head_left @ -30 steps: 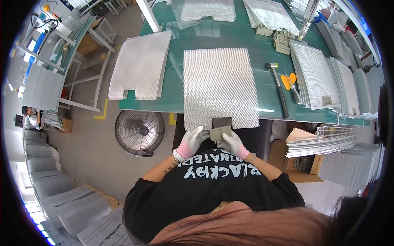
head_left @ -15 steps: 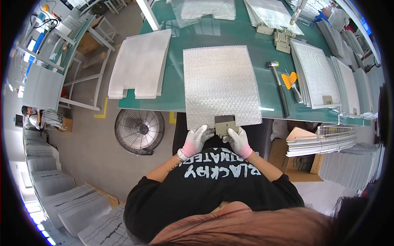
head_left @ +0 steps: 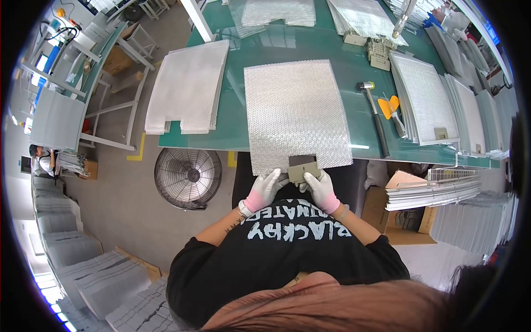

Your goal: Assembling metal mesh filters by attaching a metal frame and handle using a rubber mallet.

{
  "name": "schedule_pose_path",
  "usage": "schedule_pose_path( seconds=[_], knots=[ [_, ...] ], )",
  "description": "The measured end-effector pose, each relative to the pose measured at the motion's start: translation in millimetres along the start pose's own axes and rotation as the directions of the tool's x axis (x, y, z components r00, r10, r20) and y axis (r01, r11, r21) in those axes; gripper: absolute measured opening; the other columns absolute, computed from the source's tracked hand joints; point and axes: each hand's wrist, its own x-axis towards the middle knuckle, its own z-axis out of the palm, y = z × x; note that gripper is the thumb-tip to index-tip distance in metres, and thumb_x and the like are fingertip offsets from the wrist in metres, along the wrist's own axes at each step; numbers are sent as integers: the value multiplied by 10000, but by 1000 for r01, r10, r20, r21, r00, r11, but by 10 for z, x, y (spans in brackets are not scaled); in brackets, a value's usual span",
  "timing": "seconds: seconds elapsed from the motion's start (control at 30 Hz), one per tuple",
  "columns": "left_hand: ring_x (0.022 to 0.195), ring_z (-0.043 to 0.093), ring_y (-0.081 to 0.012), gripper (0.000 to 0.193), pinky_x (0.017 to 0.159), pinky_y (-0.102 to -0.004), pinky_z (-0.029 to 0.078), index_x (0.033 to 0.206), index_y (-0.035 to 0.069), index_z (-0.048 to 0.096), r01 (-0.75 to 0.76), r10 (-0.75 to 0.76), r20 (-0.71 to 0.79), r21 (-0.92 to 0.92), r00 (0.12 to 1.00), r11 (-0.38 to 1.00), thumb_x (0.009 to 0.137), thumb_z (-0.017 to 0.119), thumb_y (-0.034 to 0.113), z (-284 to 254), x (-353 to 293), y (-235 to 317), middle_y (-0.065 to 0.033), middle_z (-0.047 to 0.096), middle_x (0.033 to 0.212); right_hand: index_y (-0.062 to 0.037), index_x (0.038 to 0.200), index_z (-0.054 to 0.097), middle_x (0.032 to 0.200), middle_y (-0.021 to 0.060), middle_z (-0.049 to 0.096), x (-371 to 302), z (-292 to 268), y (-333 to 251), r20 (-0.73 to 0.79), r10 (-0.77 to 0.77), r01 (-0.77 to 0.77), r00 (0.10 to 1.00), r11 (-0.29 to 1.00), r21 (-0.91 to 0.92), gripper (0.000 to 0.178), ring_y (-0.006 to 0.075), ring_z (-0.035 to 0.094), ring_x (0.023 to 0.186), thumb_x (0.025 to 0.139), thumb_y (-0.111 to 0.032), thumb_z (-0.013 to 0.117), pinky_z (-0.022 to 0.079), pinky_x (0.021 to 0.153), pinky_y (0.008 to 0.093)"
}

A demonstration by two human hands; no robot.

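In the right hand (head_left: 321, 190) tilts a flat olive-grey piece (head_left: 303, 172).

Wears a black short-sleeved T-shirt (head_left: 287, 263) printed across the front with large pale-blue rough-edged lettering (head_left: 296, 226), white gloves (head_left: 265, 186) with pink cuffs (head_left: 254, 201), a white left-wrist band (head_left: 245, 208), and bears a dark left-forearm tattoo (head_left: 232, 226).

1 silvery, roughly rectangular metallic mesh sheet (head_left: 298, 110), lying on a green counter (head_left: 359, 128), near end jutting past its edge, 1 square-cornered notch in that end, 1 small olive-grey, roughly rectangular plate (head_left: 301, 171), held slightly slanted at the notch's mouth
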Motion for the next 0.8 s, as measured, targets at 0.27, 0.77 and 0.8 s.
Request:
schedule_pose_path(
  seconds=[0.27, 0.77, 0.8],
  knots=[
    [1167, 510, -205, 341, 985, -351, 430, 1232, 15, 472, 178, -115, 160, -462, 980, 869, 1001, 489, 264, 41, 68, -83, -117, 523, 1267, -10, 1000, 568, 777, 21, 618, 13, 53, -69, -55, -71, 71, 996, 997, -14, 155, 64, 546, 610, 925, -137, 613, 470, 562, 212],
    [1082, 562, -137, 474, 912, -281, 457, 1320, 11, 449, 95, -119, 74, 268, 990, 959, 983, 526, 335, 146, 219, -170, -69, 580, 1203, -2, 1010, 580, 772, -6, 596, 85, 114, -161, -21, -82, 76, 996, 972, -221, 192, 46, 515, 631, 934, -177, 606, 443, 576, 211],
    [1082, 562, -137, 474, 912, -281, 457, 1320, 11, 449, 95, -119, 75, 267, 990, 959, 983, 526, 335, 130, 227, -176, -69, 580, 1203, -1, 1006, 587, 780, -3, 602, 121, 127, -153, -164, -185, 154, 969, 970, -186, 206, 48, 518, 642, 943, -197, 590, 444, 589, 216]
  ],
)
